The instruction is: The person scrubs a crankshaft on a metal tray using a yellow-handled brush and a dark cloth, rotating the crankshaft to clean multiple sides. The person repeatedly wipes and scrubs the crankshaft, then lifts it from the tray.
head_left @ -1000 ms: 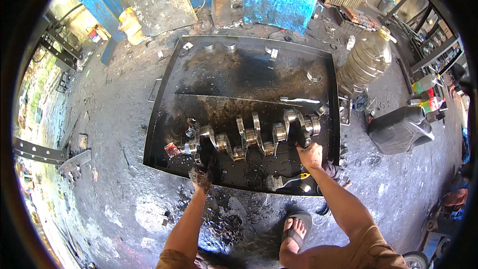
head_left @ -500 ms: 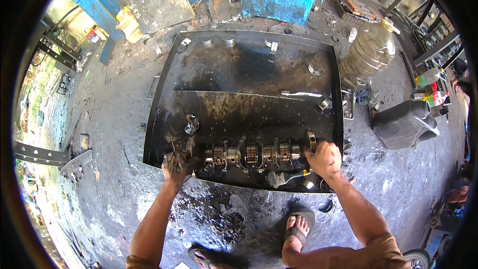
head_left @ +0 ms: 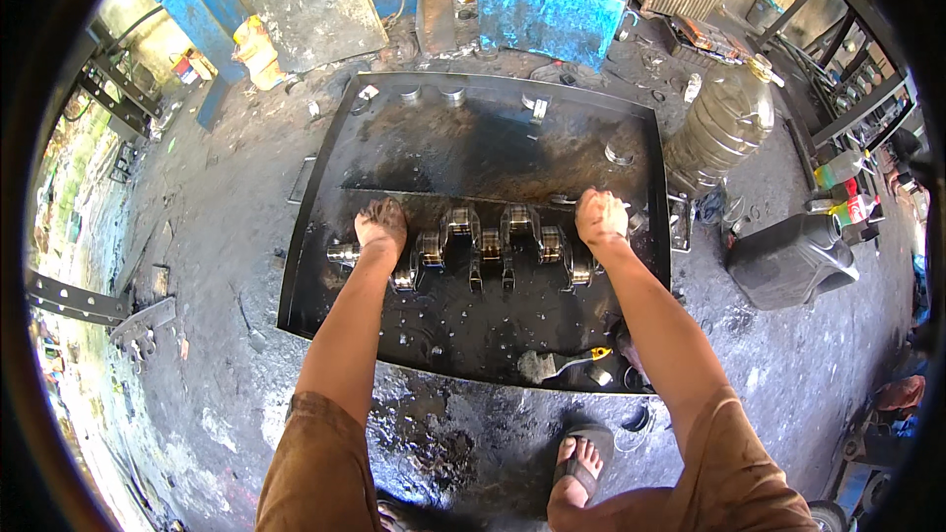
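Observation:
A shiny steel crankshaft (head_left: 490,244) lies crosswise in a shallow, oil-blackened metal tray (head_left: 414,371). My left hand (head_left: 382,225) is closed around its left part, with a bright cylindrical piece (head_left: 343,253) showing just beyond my knuckles. At the right end my right hand (head_left: 603,217) forms a fist on the shaft, its fingertips hidden beneath. Below, along the tray's near edge, lies a dirty brush (head_left: 539,365) with a yellow-tipped handle, beside a small metal cylinder (head_left: 598,374).
Curved bearing shells (head_left: 452,97) rest along the tray's far side, another shell (head_left: 619,155) at its right. A large cloudy plastic bottle (head_left: 724,123) and a black jerrycan (head_left: 793,261) stand to the right. Beyond the tray is a blue metal box (head_left: 552,10).
Both hands have moved forward, away from me. The crankshaft has shifted from the tray's near edge toward its middle and turned, so its throws now show stepped up and down.

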The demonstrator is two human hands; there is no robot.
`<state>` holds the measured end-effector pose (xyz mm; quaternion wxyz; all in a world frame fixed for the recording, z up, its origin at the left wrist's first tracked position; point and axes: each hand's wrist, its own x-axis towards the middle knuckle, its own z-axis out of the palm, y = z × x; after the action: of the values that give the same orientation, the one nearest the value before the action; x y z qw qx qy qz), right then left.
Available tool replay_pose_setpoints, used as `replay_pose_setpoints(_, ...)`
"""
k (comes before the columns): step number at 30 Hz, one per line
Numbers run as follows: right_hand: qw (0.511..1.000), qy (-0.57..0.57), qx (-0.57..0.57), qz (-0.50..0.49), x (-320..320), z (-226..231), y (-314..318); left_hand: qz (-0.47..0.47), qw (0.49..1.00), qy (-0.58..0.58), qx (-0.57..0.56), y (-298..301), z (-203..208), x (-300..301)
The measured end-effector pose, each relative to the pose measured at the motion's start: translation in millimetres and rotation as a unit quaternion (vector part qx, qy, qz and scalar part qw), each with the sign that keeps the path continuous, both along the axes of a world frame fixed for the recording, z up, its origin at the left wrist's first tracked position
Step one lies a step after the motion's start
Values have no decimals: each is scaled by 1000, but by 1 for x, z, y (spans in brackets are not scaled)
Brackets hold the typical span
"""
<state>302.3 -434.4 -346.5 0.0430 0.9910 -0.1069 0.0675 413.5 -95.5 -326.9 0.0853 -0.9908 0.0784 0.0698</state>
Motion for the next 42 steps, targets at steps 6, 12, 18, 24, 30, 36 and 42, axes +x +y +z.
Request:
replay_pose_setpoints(6,974,-8,217,-70,-15,18,-18,-39,999,31,-15,13,-13,3)
replay_pose_setpoints(12,985,91,66,-132,-185,22,-19,-63,978,-74,-183,41,-35,-31)
replay_pose_setpoints(18,963,230,139,-27,-214,-2,-29,-32,964,-101,-245,37,-42,-45)
replay_pose_setpoints(24,902,297,315,-14,-151,8,50,-21,962,-111,-249,32,-41,-43)
replay_pose_setpoints(30,910,272,172,261,-167,-33,110,-34,964,-107,-241,36,-40,-43)
replay_pose_setpoints(36,936,236,245,92,-166,-48,43,-43,960,-102,-256,38,-38,-44)
replay_pose_setpoints(42,918,-102,383,-4,-210,-1,-31,-49,943,-111,-311,38,-37,-45)
